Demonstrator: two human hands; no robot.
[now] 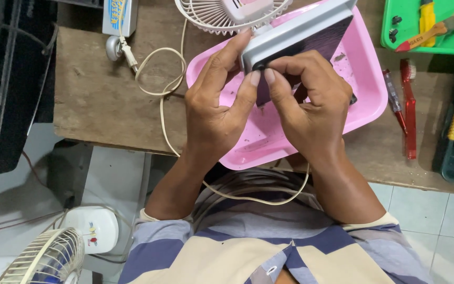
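Both hands clamp the near end of the grey flat device, left hand and right hand equally near, long axis toward two o'clock over the pink tray.

The slab in both hands is grey with a dark face. Beneath them lies a pink tray; right of the right hand, a red toothbrush.

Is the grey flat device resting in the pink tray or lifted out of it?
Lifted: both the left hand and the right hand hold the grey device tilted above the pink tray.
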